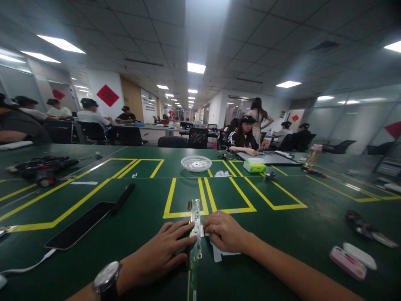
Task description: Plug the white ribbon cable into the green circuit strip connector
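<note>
A long, narrow green circuit board (196,217) with gold-edged parts lies lengthwise in front of me on the green table. My left hand (163,248), a watch on its wrist, rests on the board from the left with its fingers stretched out and spread over it. At the board's right edge, my right hand (227,230) is closed, its fingertips bunched beside a small silvery piece (201,230). Whatever those fingertips hold is hidden. Partly under the right hand lies a white paper-like sheet (217,253).
Yellow tape outlines mark the table (282,251). A white basket (196,163) stands ahead, near a green tissue pack (255,166). Left are a black phone (81,225) on a cable and dark tools (44,169); right, a pink case (347,262). People sit beyond.
</note>
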Demonstrator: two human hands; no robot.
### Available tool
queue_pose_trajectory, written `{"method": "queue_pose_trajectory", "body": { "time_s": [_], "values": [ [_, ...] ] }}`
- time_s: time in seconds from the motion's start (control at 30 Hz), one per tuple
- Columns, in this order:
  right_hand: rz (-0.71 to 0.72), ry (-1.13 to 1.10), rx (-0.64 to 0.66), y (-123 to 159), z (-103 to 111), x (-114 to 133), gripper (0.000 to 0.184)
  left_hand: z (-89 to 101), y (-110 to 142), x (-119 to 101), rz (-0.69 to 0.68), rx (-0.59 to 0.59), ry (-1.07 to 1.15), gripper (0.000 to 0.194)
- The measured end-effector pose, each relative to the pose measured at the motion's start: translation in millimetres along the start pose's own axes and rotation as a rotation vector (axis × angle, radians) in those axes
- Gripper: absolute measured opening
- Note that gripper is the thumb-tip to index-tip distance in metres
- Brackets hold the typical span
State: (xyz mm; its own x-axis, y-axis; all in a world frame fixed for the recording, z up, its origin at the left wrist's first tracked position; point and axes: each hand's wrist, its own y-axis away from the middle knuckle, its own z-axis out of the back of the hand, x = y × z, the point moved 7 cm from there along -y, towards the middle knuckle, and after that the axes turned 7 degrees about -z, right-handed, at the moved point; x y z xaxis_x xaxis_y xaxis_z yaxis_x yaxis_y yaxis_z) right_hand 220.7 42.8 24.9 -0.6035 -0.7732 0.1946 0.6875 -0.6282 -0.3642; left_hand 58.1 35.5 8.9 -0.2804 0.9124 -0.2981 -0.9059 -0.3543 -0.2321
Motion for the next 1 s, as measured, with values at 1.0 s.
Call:
{"method": "queue_pose_trajectory", "body": {
  "time_s": [1.0],
  "values": [
    [-0.457,0.214,-0.07,8.3,15.7,-96.6,0.038,17.4,5.6,11.6,0.14,-0.293,-0.06,0.025]
  ]
}}
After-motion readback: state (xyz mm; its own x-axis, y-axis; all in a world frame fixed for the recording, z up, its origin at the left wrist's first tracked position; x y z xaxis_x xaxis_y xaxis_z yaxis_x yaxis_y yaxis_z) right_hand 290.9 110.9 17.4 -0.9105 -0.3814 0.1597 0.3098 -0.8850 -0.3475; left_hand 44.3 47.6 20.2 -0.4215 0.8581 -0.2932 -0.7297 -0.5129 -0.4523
